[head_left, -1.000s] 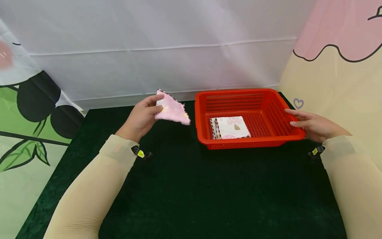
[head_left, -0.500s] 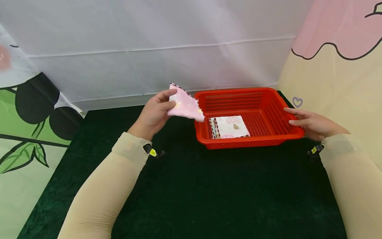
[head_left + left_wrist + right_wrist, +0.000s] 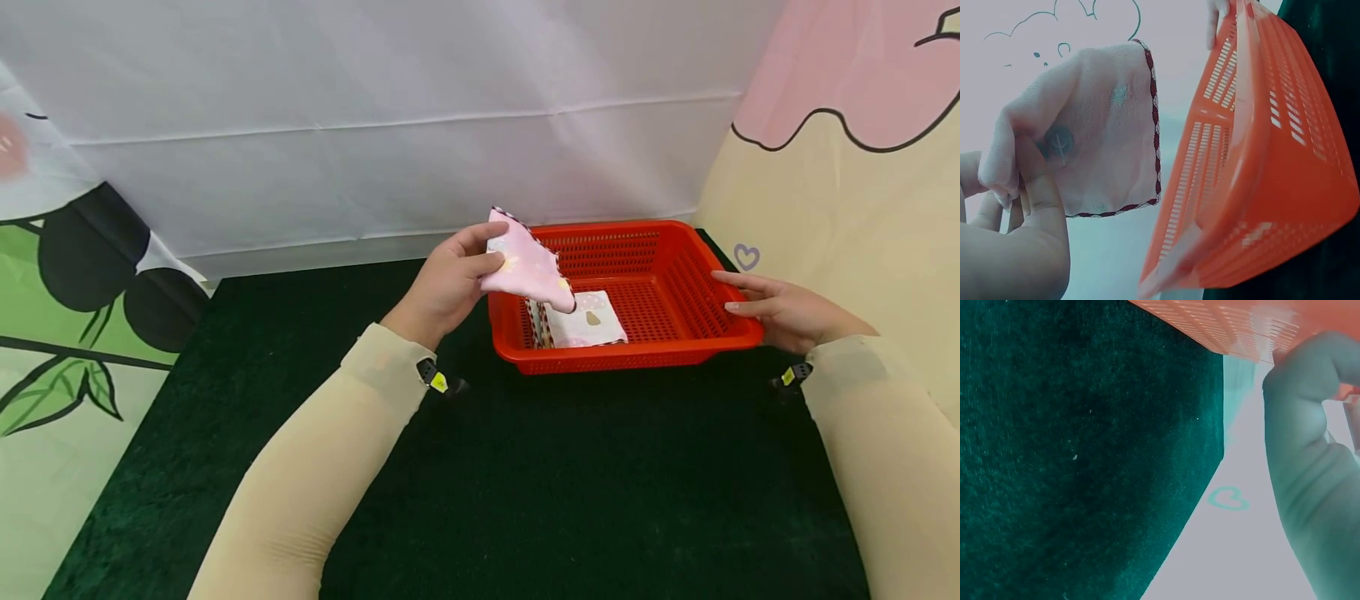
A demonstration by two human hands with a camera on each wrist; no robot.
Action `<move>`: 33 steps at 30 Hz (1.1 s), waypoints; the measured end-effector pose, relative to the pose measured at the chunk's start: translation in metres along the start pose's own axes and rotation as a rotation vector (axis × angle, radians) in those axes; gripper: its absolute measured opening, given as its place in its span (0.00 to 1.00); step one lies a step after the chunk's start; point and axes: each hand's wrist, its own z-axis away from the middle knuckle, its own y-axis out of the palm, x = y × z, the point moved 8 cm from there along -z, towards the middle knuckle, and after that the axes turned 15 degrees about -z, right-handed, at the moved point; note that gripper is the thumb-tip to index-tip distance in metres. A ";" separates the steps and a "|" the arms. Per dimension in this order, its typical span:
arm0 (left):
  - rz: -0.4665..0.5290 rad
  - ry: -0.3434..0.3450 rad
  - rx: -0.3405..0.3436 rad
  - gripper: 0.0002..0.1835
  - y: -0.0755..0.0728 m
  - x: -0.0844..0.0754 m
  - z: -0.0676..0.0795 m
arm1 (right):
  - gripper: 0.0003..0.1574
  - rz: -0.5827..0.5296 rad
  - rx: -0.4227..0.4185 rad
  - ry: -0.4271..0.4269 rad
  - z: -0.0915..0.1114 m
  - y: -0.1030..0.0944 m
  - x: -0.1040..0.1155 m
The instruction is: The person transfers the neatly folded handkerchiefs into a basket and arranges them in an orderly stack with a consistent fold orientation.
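Observation:
My left hand (image 3: 448,282) pinches a folded pink handkerchief (image 3: 525,265) between thumb and fingers. It has a dark-and-white stitched edge and pale yellow patches, and in the head view it overlaps the left part of a red plastic basket (image 3: 600,358). The left wrist view shows the handkerchief (image 3: 1107,137) hanging beside the slotted basket (image 3: 1260,162). Inside the basket, on its left side, lies a folded white handkerchief (image 3: 596,321) with a pink mushroom print, next to other stitched cloth edges. My right hand (image 3: 787,315) holds the basket's right rim, with some fingers hidden behind it.
A dark green cloth (image 3: 525,483) covers the table. Behind it hangs a white sheet (image 3: 375,167); printed panels (image 3: 840,217) with cartoon shapes stand at the sides. The basket sits near the back right corner.
My left hand has carried the pink handkerchief to the right, from beside the basket to over its left part. The right hand stays at the rim, and the basket looks unmoved.

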 end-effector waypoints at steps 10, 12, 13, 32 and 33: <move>-0.042 -0.035 0.000 0.21 0.030 0.005 -0.018 | 0.39 0.013 -0.038 -0.021 0.001 -0.001 0.000; -0.063 -0.046 -0.004 0.21 0.036 0.007 -0.020 | 0.38 0.000 -0.039 -0.021 0.002 -0.001 0.000; -0.067 -0.053 0.000 0.21 0.040 0.009 -0.021 | 0.37 -0.007 -0.038 -0.020 0.002 -0.001 -0.001; -0.103 -0.118 0.020 0.19 0.103 0.036 -0.035 | 0.41 0.020 -0.050 -0.011 -0.002 0.001 -0.002; -0.109 -0.119 0.018 0.19 0.105 0.037 -0.036 | 0.41 0.020 -0.055 -0.011 -0.001 0.000 -0.002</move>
